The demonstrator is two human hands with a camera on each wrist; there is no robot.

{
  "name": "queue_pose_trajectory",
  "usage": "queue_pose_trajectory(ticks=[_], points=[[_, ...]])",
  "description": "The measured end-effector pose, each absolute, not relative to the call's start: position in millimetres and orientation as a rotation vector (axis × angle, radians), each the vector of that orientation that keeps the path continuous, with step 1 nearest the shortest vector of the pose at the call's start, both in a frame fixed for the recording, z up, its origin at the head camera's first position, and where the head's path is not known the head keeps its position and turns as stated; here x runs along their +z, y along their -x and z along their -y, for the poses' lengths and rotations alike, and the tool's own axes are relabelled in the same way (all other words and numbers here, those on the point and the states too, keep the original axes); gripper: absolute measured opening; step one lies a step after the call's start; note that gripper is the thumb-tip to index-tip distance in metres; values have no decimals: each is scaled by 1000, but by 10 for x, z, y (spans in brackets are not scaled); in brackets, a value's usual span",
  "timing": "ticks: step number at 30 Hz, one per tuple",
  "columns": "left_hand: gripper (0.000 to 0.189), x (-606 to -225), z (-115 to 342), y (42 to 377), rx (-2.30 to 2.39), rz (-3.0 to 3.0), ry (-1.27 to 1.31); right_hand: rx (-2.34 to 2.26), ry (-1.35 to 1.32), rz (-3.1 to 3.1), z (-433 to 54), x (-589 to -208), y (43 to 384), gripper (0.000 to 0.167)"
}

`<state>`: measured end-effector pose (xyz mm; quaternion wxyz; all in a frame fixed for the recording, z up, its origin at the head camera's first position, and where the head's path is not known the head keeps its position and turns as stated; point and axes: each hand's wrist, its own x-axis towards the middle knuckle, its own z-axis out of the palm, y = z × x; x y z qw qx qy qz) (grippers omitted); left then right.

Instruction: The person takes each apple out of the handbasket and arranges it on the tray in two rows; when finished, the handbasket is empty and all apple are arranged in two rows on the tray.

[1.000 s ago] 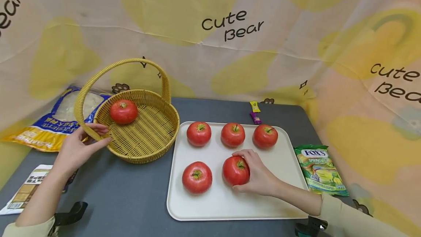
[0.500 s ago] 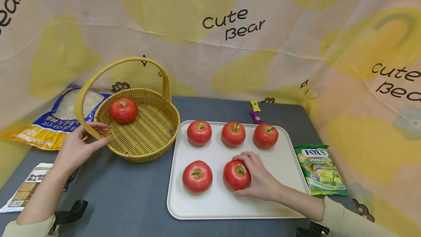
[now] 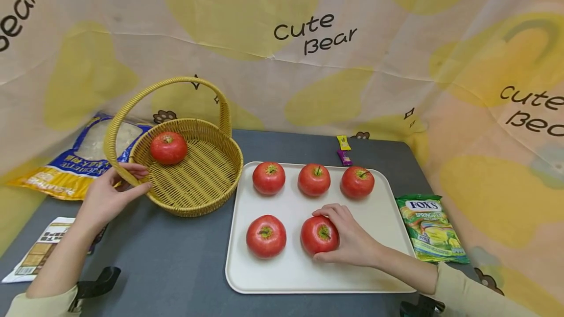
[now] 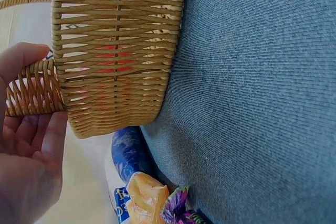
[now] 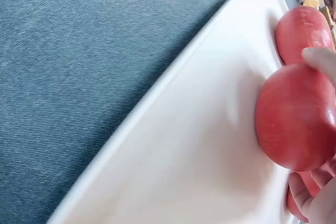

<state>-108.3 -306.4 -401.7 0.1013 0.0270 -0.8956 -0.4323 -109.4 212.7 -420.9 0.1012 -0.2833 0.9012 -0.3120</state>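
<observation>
My left hand [image 3: 107, 194] grips the lower end of the handle of a yellow wicker basket [image 3: 198, 209], thumb on one side and fingers on the other. One red apple [image 3: 169, 148] lies inside the basket, toward its left. On the white tray [image 3: 282, 278], my right hand [image 3: 350, 238] holds a red apple [image 5: 294, 114] from its right side, fingers behind and thumb in front. Whether its underside touches the tray I cannot tell. Another apple [image 3: 266, 237] sits left of it. Behind, three apples stand in a row, the middle apple [image 3: 314, 180] among them.
Left of the basket lies a blue and yellow bag [image 3: 70, 170], with a white and brown packet [image 3: 41, 253] nearer me. A green FOX'S bag [image 3: 432, 229] is right of the tray. Two small wrapped sweets [image 3: 344, 156] lie behind it. Printed cloth hangs around the table.
Over the last second, my right hand and its apple have shifted slightly toward me. My left hand keeps its grip on the basket handle. The head view has moved a little.
</observation>
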Motion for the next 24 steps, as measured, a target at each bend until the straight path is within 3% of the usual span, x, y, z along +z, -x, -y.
queue_pose_trajectory(ticks=[6, 16, 24], points=[[44, -4011, 3056, 1082, -1274, 2645, -91, -938, 845, -2642, -2114, -4182, 1157, 67], [44, -4035, 3063, 1078, -1272, 2642, -78, -918, 876, -2537, -2077, -4143, 1260, 62], [43, -4055, 3070, 1085, -1284, 2618, -64, -914, 1143, -2426, -1717, -3904, 1618, 22]])
